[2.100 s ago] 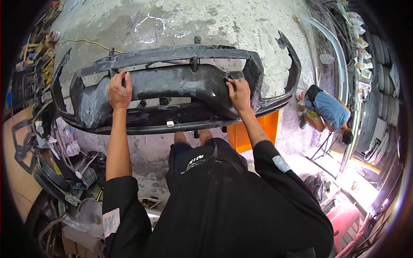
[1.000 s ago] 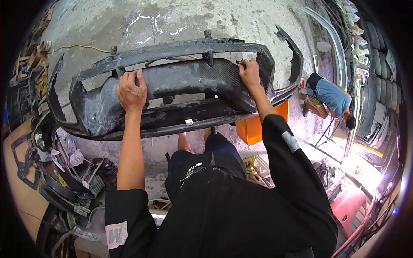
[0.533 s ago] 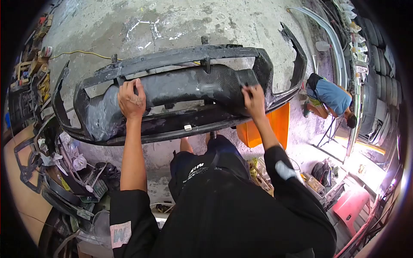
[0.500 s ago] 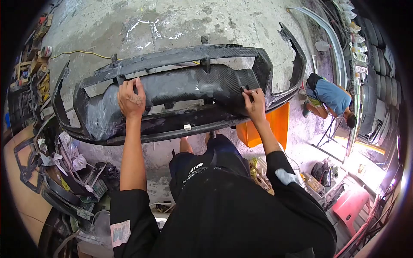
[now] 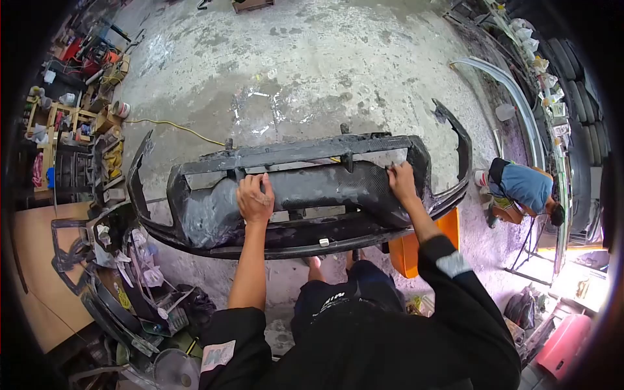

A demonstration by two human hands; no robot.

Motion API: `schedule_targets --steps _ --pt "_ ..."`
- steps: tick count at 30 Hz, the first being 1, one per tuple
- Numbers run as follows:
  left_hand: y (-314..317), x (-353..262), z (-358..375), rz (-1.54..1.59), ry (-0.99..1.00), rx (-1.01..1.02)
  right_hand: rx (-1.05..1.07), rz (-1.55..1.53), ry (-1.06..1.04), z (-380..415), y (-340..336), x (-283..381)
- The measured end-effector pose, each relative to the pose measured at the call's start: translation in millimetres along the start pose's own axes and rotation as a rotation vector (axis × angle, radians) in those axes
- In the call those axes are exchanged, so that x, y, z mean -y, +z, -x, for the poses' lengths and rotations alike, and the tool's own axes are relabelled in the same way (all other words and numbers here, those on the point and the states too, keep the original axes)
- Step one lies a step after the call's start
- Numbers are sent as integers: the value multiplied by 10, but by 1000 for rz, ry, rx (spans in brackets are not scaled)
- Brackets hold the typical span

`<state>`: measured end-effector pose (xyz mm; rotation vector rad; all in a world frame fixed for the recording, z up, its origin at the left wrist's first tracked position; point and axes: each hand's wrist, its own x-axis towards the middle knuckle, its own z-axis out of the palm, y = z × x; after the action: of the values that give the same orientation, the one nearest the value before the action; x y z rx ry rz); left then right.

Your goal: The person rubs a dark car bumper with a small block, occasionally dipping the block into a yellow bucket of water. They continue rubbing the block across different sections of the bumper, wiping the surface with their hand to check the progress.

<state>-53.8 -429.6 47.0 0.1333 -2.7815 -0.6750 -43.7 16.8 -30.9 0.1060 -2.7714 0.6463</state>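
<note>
A black car bumper (image 5: 312, 185) with a grey, sanded-looking middle and a patch of carbon-fibre weave lies across the view in front of my legs. My left hand (image 5: 255, 200) is curled over the upper edge of its middle panel, left of centre. Near the panel's right end, my right hand (image 5: 403, 182) is closed, with fingertips pinched against the upper edge. Whatever may lie between those fingertips is hidden. On the bumper's near lip sits a small white block (image 5: 324, 242).
An orange container (image 5: 406, 255) stands beneath the bumper's right side. Another person in a blue shirt (image 5: 523, 186) bends down at the right. Car parts and clutter (image 5: 143, 279) crowd the left. A yellow cable (image 5: 175, 125) runs over the concrete floor (image 5: 312, 78).
The head view has tilted upward, so the bumper appears lower and further right. My right hand has shifted up the panel to its upper edge; my left hand keeps its place.
</note>
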Motion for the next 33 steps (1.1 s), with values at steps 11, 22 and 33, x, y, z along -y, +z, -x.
schedule_targets --steps 11,22,33 --pt "170 132 37 -85 71 -25 20 15 35 103 -106 -2" --pt "100 74 83 -23 -2 8 88 36 -80 -91 111 -81" --pt "121 126 35 -35 42 -9 157 -3 -27 -230 307 -286"
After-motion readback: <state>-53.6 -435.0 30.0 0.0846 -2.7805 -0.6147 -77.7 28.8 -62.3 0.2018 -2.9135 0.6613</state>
